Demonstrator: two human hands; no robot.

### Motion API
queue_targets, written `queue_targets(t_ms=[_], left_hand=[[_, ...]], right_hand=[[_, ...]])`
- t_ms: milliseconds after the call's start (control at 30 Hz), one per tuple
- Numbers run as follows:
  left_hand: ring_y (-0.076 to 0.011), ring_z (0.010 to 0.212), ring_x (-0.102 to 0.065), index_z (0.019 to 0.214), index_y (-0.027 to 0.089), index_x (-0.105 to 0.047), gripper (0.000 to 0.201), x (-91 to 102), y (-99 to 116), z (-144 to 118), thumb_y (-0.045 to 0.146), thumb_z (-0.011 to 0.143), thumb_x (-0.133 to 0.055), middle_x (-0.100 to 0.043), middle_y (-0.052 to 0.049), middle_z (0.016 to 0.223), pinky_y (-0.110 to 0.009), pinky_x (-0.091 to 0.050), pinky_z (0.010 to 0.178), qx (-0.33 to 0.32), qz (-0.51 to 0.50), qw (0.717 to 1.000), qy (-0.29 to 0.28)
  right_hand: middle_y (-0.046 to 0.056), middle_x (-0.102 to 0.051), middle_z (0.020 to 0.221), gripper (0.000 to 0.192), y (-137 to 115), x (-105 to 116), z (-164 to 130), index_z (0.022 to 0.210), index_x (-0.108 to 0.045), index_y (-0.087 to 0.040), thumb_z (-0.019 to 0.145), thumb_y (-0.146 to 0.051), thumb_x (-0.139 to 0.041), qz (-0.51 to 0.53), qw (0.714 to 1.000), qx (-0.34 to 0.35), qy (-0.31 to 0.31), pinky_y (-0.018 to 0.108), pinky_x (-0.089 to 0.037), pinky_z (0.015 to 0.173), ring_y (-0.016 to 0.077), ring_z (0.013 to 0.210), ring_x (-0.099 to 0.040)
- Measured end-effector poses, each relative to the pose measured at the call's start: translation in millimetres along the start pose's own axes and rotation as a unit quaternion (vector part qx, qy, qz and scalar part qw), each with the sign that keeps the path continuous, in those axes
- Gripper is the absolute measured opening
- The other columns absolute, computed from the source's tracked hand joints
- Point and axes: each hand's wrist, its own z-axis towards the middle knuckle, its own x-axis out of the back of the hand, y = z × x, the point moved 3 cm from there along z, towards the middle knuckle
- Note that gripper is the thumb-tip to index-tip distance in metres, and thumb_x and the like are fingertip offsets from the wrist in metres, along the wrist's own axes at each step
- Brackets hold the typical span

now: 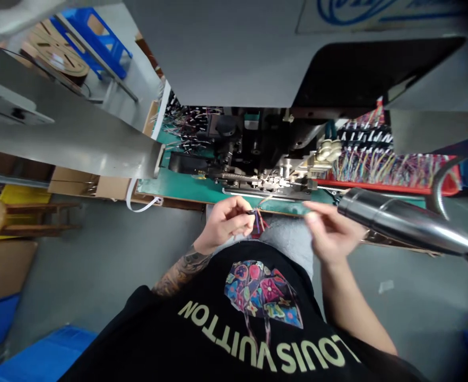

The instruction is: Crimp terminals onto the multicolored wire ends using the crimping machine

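My left hand (pixel 229 223) is closed in a pinch on a small bundle of coloured wires (pixel 259 218) with a dark end at the fingertips. The loose purple, orange and red strands hang to the right of the fingers, over my lap. My right hand (pixel 333 231) is blurred, a short way to the right of the wires and close to a metal tube. Its forefinger points left with the thumb below it; whether anything is between them I cannot make out. Just beyond both hands stands a machine with a metal working head (pixel 266 180) on a green bench top (pixel 186 188).
A red tray (pixel 413 185) of many wire bundles lies at the right. More dark-sheathed wires (pixel 190 124) lie left behind the machine. The shiny metal tube (pixel 401 217) juts in from the right. A curved metal chute (pixel 98 143) and a wooden stool (pixel 19 220) are on the left.
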Motion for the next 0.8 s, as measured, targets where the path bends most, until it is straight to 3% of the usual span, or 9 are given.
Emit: queue_targets(t_ms=[67, 100, 233, 367, 467, 567, 667, 800], left_hand=[[-0.0088, 0.057, -0.055, 0.1, 0.021, -0.062, 0.035, -6.1, 1.7, 0.1, 0.047, 0.103, -0.084, -0.071, 0.0, 0.081, -0.025, -0.046, 0.058, -0.016, 0.079, 0.997, 0.009], [-0.0104, 0.063, -0.058, 0.1, 0.02, -0.062, 0.033, -9.0, 3.9, 0.5, 0.047, 0.105, -0.082, -0.07, -0.001, 0.082, -0.025, -0.048, 0.061, -0.032, 0.124, 0.992, 0.014], [-0.0148, 0.072, -0.065, 0.101, 0.02, -0.064, 0.032, -15.6, 13.0, 2.7, 0.048, 0.11, -0.074, -0.068, -0.002, 0.083, -0.028, -0.053, 0.067, -0.08, 0.243, 0.967, 0.013], [-0.0127, 0.061, -0.053, 0.097, 0.019, -0.065, 0.034, -15.9, 15.6, 4.6, 0.049, 0.114, -0.066, -0.062, 0.0, 0.072, -0.028, -0.042, 0.059, -0.078, 0.273, 0.959, -0.007], [-0.0128, 0.062, -0.049, 0.09, 0.019, -0.065, 0.038, -16.7, 16.2, 5.7, 0.048, 0.115, -0.065, -0.06, 0.0, 0.072, -0.029, -0.039, 0.06, -0.079, 0.295, 0.952, -0.001], [-0.0156, 0.069, -0.056, 0.085, 0.018, -0.067, 0.043, -19.6, 17.8, 6.9, 0.048, 0.116, -0.063, -0.065, -0.004, 0.078, -0.031, -0.045, 0.066, -0.094, 0.314, 0.945, -0.005], [-0.0163, 0.072, -0.06, 0.087, 0.018, -0.068, 0.042, -21.3, 19.4, 9.2, 0.046, 0.117, -0.061, -0.069, -0.005, 0.082, -0.031, -0.047, 0.067, -0.116, 0.33, 0.937, 0.002], [-0.0151, 0.072, -0.065, 0.095, 0.019, -0.07, 0.034, -23.4, 19.3, 13.8, 0.04, 0.12, -0.06, -0.076, -0.005, 0.088, -0.03, -0.051, 0.07, -0.176, 0.353, 0.919, 0.019]], right_hand=[[0.001, -0.073, 0.079, 0.036, -23.2, -33.0, -19.0, 0.13, -0.087, -0.026, 0.097, -0.041, -0.087, 0.132, 0.98, -0.046, -0.142, 0.03, -0.051, 0.055, 0.0158, 0.061, -0.061], [0.001, -0.072, 0.076, 0.037, -31.2, -43.7, -22.3, 0.131, -0.087, -0.026, 0.098, -0.042, -0.087, 0.188, 0.964, -0.067, -0.173, 0.03, -0.05, 0.055, 0.0153, 0.06, -0.06], [0.0, -0.065, 0.064, 0.036, -38.5, -57.6, -11.8, 0.12, -0.092, -0.024, 0.097, -0.051, -0.085, 0.303, 0.926, -0.143, -0.174, 0.03, -0.048, 0.053, 0.0148, 0.054, -0.054], [0.003, -0.07, 0.066, 0.046, -37.3, -57.2, -1.0, 0.122, -0.094, -0.023, 0.097, -0.059, -0.081, 0.349, 0.897, -0.185, -0.199, 0.027, -0.035, 0.046, 0.0134, 0.051, -0.048], [0.001, -0.071, 0.066, 0.034, -43.3, -59.3, 1.3, 0.117, -0.095, -0.025, 0.094, -0.049, -0.088, 0.302, 0.917, -0.173, -0.194, 0.025, -0.036, 0.046, 0.0118, 0.049, -0.049], [0.0, -0.068, 0.06, 0.02, -50.4, -64.6, 2.5, 0.095, -0.092, -0.022, 0.096, -0.042, -0.088, 0.244, 0.944, -0.158, -0.156, 0.025, -0.035, 0.044, 0.0112, 0.046, -0.049], [0.0, -0.064, 0.055, 0.04, -50.6, -72.9, 3.5, 0.072, -0.082, -0.021, 0.102, -0.047, -0.081, 0.228, 0.952, -0.162, -0.124, 0.026, -0.034, 0.043, 0.0104, 0.043, -0.046], [0.002, -0.065, 0.058, 0.057, -40.5, -83.7, 4.9, 0.06, -0.072, -0.021, 0.105, -0.054, -0.08, 0.224, 0.956, -0.172, -0.08, 0.029, -0.044, 0.052, 0.012, 0.05, -0.052]])
